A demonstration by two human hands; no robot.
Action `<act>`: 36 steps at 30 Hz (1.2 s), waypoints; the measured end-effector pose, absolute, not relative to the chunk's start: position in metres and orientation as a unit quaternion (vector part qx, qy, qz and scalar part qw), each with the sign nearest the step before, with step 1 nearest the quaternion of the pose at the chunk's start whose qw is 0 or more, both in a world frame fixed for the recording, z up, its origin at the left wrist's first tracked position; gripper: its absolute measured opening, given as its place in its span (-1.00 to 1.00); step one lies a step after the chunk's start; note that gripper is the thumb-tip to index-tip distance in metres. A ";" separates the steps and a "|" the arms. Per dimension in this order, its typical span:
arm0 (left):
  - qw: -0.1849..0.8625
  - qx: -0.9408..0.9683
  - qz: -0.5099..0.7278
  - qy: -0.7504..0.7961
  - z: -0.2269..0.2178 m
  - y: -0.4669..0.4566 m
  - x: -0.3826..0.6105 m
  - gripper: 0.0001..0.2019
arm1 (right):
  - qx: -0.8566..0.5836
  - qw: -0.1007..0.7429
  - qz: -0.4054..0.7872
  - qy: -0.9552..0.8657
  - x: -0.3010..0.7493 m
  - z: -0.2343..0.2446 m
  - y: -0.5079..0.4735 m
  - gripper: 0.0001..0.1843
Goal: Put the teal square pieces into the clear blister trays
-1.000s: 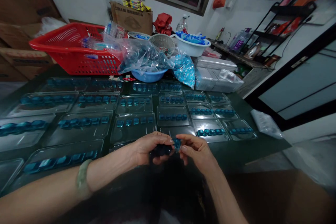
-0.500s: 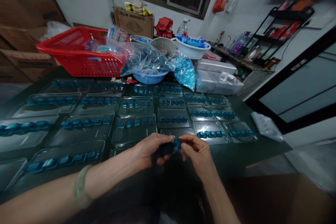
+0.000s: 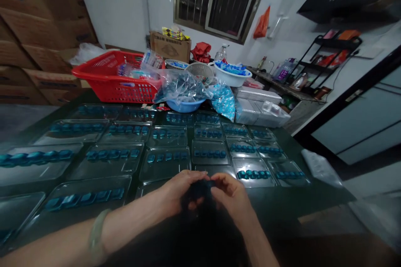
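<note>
Both my hands are low in the middle of the view, over the near edge of the trays. My left hand (image 3: 180, 194) and my right hand (image 3: 230, 196) close on a dark blue piece (image 3: 197, 195) between them, and its shape is mostly hidden by my fingers and by dark shadow. A pale green bangle (image 3: 95, 235) circles my left wrist. Just beyond my fingers lie clear plastic trays (image 3: 164, 164) holding rows of small blue pods, spread over a dark table (image 3: 300, 187).
Behind the trays stand a red plastic basket (image 3: 115, 79), a clear bag (image 3: 180, 88) over a blue bowl, and a white basin (image 3: 230, 76) of blue packets. Stacked clear trays (image 3: 258, 108) sit back right. Cardboard boxes (image 3: 40, 29) rise at the left.
The whole scene has shifted right and down in the view as my head moved. My hands have drawn closer, and the bright blue end of the piece no longer shows.
</note>
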State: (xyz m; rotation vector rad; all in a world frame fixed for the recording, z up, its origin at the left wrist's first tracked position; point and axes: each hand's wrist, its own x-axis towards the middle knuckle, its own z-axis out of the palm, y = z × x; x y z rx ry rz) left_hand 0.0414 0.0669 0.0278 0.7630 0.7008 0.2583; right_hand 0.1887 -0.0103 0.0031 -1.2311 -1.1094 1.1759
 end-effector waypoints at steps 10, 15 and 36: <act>0.894 0.356 0.129 0.240 0.039 0.070 0.015 -0.79 | -0.429 0.575 0.589 -0.371 0.172 0.018 0.002 -0.78; 0.902 0.357 0.140 0.199 0.041 0.072 -0.001 -0.76 | -0.382 0.568 0.637 -0.354 0.160 0.020 0.011 -0.84; 0.815 0.408 0.170 0.374 0.041 0.093 -0.036 -0.75 | -0.549 0.339 0.384 -0.661 0.131 0.031 0.049 -0.85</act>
